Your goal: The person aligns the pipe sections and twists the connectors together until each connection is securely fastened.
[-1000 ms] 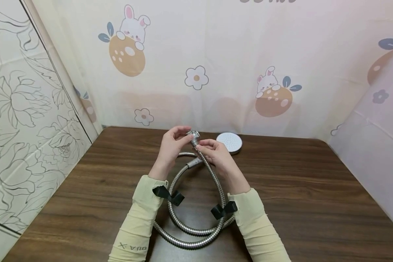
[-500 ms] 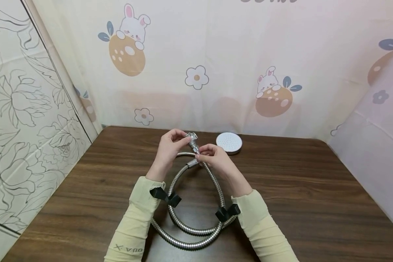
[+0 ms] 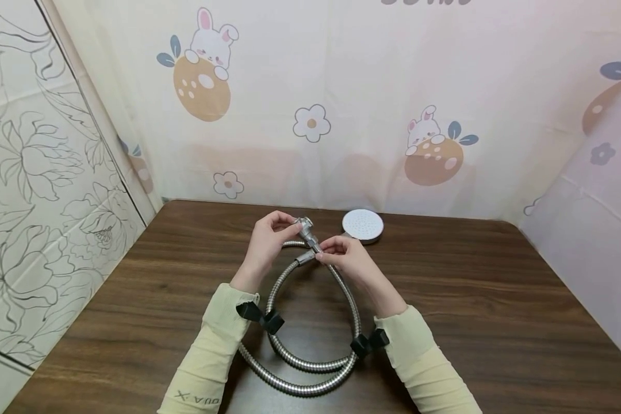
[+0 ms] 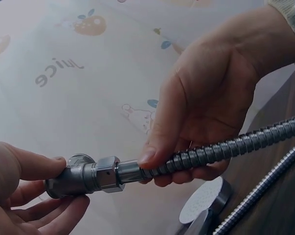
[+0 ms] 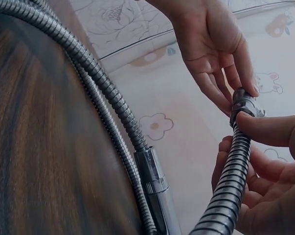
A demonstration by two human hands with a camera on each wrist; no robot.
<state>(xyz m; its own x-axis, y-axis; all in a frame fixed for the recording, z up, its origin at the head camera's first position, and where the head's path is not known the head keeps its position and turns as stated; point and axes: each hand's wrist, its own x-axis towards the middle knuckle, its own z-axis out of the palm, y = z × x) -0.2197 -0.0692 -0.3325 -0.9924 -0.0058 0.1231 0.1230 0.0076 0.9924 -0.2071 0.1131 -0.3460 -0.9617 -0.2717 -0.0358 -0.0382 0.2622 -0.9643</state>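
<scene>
My left hand [image 3: 264, 247] pinches a chrome pipe fitting [image 4: 74, 178] with a round knob-like side part. A hex nut [image 4: 108, 174] joins the fitting to the smooth collar of a ribbed metal shower hose [image 4: 235, 147]. My right hand [image 5: 274, 166] pinches the hose just below that nut, thumb on top and fingers beneath. The hose loops over the table in front of me. Its other end meets the handle of a shower head [image 3: 362, 224], which lies face up behind my right hand. Fingers partly hide the fitting in the head view.
The dark wooden table [image 3: 497, 299] extends to both sides of the hose. A curtain printed with rabbits [image 3: 310, 161] hangs right behind its back edge. At the left stands a panel with flower line drawings [image 3: 41, 184]. Black straps [image 3: 261, 316] sit at both cuffs.
Both hands have come slightly down and nearer, with the fitting. My right hand has shifted right and a little farther from the left, showing more of the joint. The shower head stays put.
</scene>
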